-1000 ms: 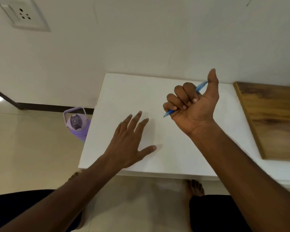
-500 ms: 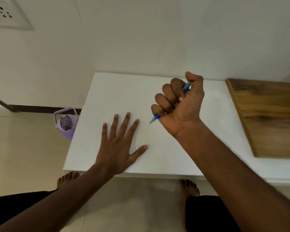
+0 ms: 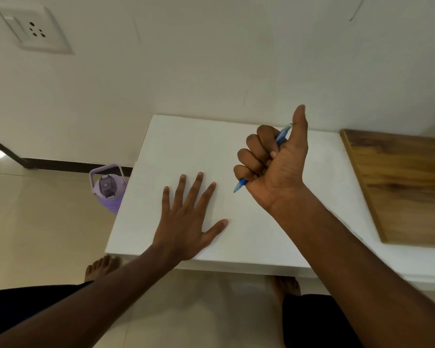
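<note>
The slim blue plastic pen [image 3: 281, 134] sits right of centre in the frame, enclosed in the right hand [image 3: 274, 167], raised above the white rectangular tabletop [image 3: 186, 146]. Four fingers [image 3: 251, 156] are curled round the barrel in a fist; the thumb [image 3: 300, 131] stands straight up, clear of the pen's upper end. The pen runs diagonally through the fist, its top showing beside the thumb and its tip emerging below the little finger, pointing down and to the left, apart from the table surface. The right forearm enters from the lower right corner, palm side facing the camera. The left hand [image 3: 186, 222] lies flat, palm down, on the tabletop at centre frame, fingers straight and spread, thumb splayed to the right; it holds nothing. Its forearm enters from the lower left. A brown wooden board [image 3: 399, 184] rests on the table at the right edge. A lilac plastic water bottle [image 3: 108, 192] stands on the floor just beside the table's left edge. A white wall socket [image 3: 34, 30] occupies the upper left.
</note>
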`<state>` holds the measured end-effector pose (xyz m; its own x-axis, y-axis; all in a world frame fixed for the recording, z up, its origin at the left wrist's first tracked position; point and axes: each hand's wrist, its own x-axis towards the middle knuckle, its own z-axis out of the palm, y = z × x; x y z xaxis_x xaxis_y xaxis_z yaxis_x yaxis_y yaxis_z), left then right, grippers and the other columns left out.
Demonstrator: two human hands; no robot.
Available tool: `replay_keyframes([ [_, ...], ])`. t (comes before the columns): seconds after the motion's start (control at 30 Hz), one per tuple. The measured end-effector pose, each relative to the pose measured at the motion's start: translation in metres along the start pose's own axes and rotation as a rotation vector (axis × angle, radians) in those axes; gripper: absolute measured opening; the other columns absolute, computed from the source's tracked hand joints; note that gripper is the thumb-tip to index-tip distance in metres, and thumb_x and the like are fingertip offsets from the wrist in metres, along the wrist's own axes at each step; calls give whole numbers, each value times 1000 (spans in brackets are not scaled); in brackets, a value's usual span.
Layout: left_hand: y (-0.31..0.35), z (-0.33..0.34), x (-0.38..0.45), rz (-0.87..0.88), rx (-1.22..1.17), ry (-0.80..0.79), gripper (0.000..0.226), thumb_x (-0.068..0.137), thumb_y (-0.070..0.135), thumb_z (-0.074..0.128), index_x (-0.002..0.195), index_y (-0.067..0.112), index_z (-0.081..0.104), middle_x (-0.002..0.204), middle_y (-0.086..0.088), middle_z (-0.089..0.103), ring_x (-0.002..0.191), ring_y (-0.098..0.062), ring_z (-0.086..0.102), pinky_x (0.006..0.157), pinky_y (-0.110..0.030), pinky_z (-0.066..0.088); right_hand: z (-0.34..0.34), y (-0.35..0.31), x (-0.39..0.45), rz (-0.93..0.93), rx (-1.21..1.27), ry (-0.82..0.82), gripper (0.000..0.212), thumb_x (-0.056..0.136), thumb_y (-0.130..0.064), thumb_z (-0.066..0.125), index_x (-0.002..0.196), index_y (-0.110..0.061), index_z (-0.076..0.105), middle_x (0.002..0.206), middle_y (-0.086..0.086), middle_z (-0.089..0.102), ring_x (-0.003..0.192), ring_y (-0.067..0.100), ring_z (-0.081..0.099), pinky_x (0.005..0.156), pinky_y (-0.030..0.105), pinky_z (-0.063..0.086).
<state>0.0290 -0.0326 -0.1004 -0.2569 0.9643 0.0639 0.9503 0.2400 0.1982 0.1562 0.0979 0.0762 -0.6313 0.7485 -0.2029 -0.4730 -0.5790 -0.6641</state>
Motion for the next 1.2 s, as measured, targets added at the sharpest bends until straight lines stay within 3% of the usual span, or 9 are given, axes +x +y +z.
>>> replay_keyframes([
  [0.17, 1, 2, 2, -5, 4, 18, 92, 94, 88, 24, 169, 37, 7, 179, 1, -7, 165, -35, -3, 127, -69, 9, 1, -1, 8, -47, -65, 18, 54, 103, -46, 28, 58, -18, 17, 45, -4, 20, 39, 10, 16, 47, 18, 20],
  [0.37, 1, 2, 1, -10, 1, 9, 92, 94, 89, 22, 169, 38, 7, 179, 2, -7, 165, -34, -4, 127, -70, 9, -1, 2, 4, -7, -89, 16, 69, 102, -69, 30, 56, -20, 17, 44, -4, 20, 37, 8, 18, 45, 18, 18],
  [0.5, -1, 3, 1, -6, -1, 9, 93, 94, 89, 24, 169, 37, 7, 179, 2, -7, 165, -34, -5, 128, -69, 8, -1, 3, 2, -1, -155, -6, 68, 107, -49, 25, 45, -22, 30, 41, -6, 25, 35, 7, 20, 43, 13, 24],
  [0.7, 0, 4, 2, -4, 1, 32, 93, 93, 89, 26, 169, 37, 11, 179, 1, -3, 165, -36, 1, 127, -70, 11, 0, 11, 1, 34, -242, -3, 72, 103, -69, 29, 51, -20, 25, 45, -3, 22, 39, 9, 17, 47, 19, 17],
  [0.83, 0, 4, 4, -7, -2, 38, 94, 92, 89, 27, 169, 36, 14, 179, 1, -1, 165, -36, 2, 127, -70, 11, 2, 14, 6, 21, -257, -5, 71, 110, -47, 23, 44, -22, 35, 42, -5, 28, 35, 7, 23, 44, 14, 26],
  [0.9, -1, 5, 4, -7, 2, 42, 94, 92, 89, 28, 168, 36, 15, 179, 1, -1, 165, -36, 3, 127, -70, 11, 3, 15, 8, 20, -263, 4, 72, 110, -48, 23, 44, -22, 35, 42, -5, 28, 35, 8, 24, 44, 14, 26],
  [1.03, -3, 8, 5, -3, 7, 53, 94, 91, 90, 29, 168, 37, 16, 179, 1, 0, 165, -36, 5, 126, -71, 12, 3, 16, 6, 31, -243, -9, 74, 104, -69, 27, 47, -22, 31, 42, -5, 27, 36, 8, 22, 44, 15, 25],
  [1.2, -2, 8, 5, -2, 14, 54, 94, 91, 90, 28, 168, 36, 18, 179, 0, 1, 164, -37, 6, 126, -71, 12, 1, 17, 5, 15, -290, -13, 72, 111, -49, 23, 45, -22, 36, 43, -4, 30, 36, 8, 25, 46, 16, 24],
])
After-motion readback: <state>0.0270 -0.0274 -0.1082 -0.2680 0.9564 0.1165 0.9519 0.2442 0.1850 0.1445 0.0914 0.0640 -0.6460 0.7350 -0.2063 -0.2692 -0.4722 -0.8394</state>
